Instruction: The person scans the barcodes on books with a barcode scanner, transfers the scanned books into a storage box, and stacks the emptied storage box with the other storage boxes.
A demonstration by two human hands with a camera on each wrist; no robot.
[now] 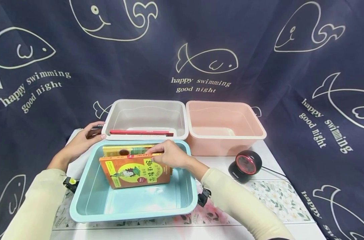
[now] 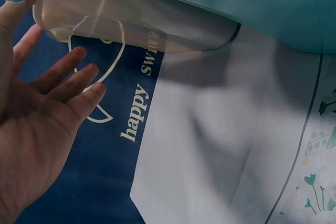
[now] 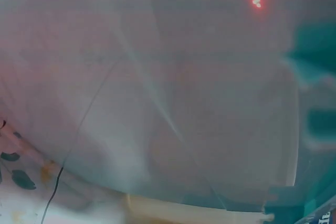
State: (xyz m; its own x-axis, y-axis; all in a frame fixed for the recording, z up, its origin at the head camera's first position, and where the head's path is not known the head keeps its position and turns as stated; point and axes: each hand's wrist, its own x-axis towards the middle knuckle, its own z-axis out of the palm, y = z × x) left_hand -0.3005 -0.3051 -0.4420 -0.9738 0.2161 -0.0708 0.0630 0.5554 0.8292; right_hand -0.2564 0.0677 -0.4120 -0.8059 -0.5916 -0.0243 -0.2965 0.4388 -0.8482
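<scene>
The right hand (image 1: 171, 155) is pinching the orange book (image 1: 134, 175) by its top edge, lower left-centre of the frame, inside the blue bin (image 1: 140, 201); the left hand (image 1: 83, 140) is spreading loosely at the gray bin (image 1: 146, 115). That off-centre pinch is risking a twist against the yellow book (image 1: 114, 151).

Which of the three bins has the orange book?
The blue bin, nearest the camera; the right hand pinches the orange book there. The gray bin and pink bin, farther back, don't hold that book.
</scene>
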